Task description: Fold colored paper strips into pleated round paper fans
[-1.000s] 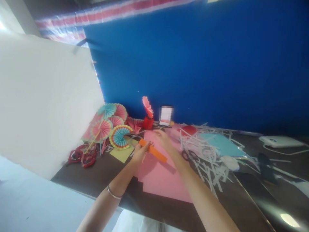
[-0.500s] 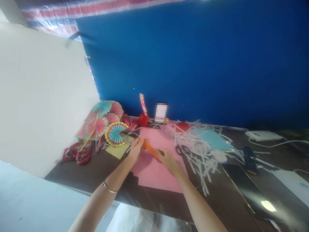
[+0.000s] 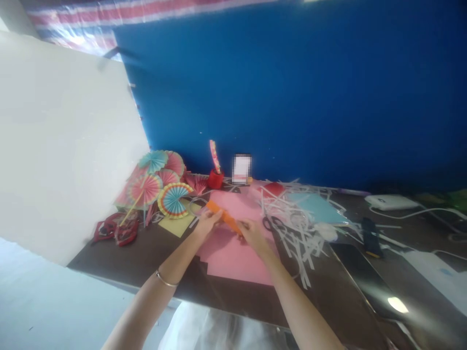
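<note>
Between my hands is a narrow orange strip of paper (image 3: 228,220), held slantwise above pink paper sheets (image 3: 241,265). My left hand (image 3: 208,222) is closed on the strip near its left end, which sticks out past the fingers. My right hand (image 3: 252,234) pinches its right end. Whether the strip is folded is too blurred to tell. Left of my left hand lies a yellow paper sheet (image 3: 174,225), with a blue, yellow and orange pleated paper fan (image 3: 172,200) partly over it. A pair of black-handled scissors (image 3: 272,223) lies right of my right hand.
Several paper fans (image 3: 144,188) are piled at the back left, behind red-framed objects (image 3: 116,228). White paper strips (image 3: 297,238) and a light blue sheet (image 3: 319,209) cover the right. A black phone-like slab (image 3: 365,277), a white device (image 3: 392,201) and cables lie farther right.
My left hand has shifted along the orange strip, so more of its left end shows beyond the fingers. My right hand keeps its pinch. The view has turned slightly.
</note>
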Action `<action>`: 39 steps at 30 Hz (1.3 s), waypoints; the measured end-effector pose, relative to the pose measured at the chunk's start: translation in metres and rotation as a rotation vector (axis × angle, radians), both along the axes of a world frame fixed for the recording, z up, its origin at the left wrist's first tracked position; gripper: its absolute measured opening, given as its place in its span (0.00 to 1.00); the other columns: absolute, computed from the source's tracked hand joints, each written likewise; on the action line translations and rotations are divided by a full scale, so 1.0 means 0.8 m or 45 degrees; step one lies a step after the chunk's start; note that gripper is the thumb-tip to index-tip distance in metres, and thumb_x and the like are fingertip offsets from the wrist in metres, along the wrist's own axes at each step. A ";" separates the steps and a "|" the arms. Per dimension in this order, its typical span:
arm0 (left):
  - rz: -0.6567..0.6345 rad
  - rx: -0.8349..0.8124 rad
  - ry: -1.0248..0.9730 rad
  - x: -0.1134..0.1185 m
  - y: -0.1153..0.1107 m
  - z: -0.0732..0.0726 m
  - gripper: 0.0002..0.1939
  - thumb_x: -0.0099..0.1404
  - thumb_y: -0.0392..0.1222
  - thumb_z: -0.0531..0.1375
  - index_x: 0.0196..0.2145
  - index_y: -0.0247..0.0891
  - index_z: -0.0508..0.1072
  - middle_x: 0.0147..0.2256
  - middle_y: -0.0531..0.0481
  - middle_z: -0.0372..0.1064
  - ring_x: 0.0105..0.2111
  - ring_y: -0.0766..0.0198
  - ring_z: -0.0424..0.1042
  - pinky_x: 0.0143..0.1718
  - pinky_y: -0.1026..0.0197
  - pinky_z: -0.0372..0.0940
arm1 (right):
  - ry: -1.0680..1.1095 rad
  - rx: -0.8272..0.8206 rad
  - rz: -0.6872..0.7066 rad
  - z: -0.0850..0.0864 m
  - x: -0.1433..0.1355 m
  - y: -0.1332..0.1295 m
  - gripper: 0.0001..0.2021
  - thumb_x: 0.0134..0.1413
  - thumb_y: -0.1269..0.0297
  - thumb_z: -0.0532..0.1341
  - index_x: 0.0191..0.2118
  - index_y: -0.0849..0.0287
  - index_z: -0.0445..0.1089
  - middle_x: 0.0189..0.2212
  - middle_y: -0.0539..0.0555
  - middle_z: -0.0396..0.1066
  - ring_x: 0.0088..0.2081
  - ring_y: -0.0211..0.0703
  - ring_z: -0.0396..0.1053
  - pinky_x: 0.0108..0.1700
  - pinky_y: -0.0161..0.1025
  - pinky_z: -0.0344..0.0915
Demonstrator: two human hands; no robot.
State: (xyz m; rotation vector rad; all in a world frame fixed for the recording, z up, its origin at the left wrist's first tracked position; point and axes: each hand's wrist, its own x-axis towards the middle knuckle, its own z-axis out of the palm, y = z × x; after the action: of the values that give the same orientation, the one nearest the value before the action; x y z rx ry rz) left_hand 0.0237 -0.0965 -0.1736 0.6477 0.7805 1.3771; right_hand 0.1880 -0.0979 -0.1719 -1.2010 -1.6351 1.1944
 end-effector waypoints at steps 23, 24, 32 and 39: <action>0.072 -0.016 0.013 -0.005 0.003 -0.001 0.14 0.56 0.49 0.60 0.34 0.34 0.72 0.28 0.47 0.72 0.29 0.62 0.73 0.35 0.58 0.69 | 0.220 -0.010 -0.163 -0.001 -0.007 -0.006 0.17 0.45 0.50 0.61 0.35 0.58 0.68 0.30 0.54 0.72 0.27 0.41 0.70 0.22 0.34 0.67; 0.060 -0.003 0.023 -0.005 0.003 -0.003 0.15 0.55 0.48 0.61 0.35 0.34 0.72 0.29 0.46 0.73 0.30 0.61 0.74 0.36 0.58 0.69 | 0.201 -0.011 -0.165 -0.001 -0.007 -0.006 0.17 0.44 0.50 0.61 0.35 0.58 0.68 0.28 0.53 0.71 0.24 0.40 0.69 0.20 0.33 0.64; 0.079 0.081 0.149 -0.002 0.003 -0.011 0.26 0.43 0.44 0.69 0.39 0.35 0.66 0.30 0.46 0.73 0.27 0.61 0.73 0.28 0.60 0.68 | -0.018 0.267 -0.016 0.011 -0.003 -0.010 0.12 0.48 0.54 0.58 0.30 0.59 0.71 0.30 0.54 0.73 0.32 0.43 0.70 0.35 0.39 0.65; 0.145 0.127 0.093 -0.003 0.000 -0.002 0.20 0.43 0.43 0.69 0.32 0.34 0.68 0.29 0.51 0.70 0.30 0.66 0.72 0.33 0.63 0.67 | 0.103 0.207 0.013 0.010 -0.005 -0.008 0.12 0.45 0.55 0.61 0.32 0.60 0.71 0.30 0.54 0.73 0.32 0.43 0.70 0.33 0.38 0.66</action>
State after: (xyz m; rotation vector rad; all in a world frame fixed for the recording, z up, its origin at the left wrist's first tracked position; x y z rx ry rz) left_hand 0.0213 -0.0966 -0.1750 0.7444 0.8213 1.5105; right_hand 0.1840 -0.1040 -0.1641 -1.0311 -1.6457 1.0793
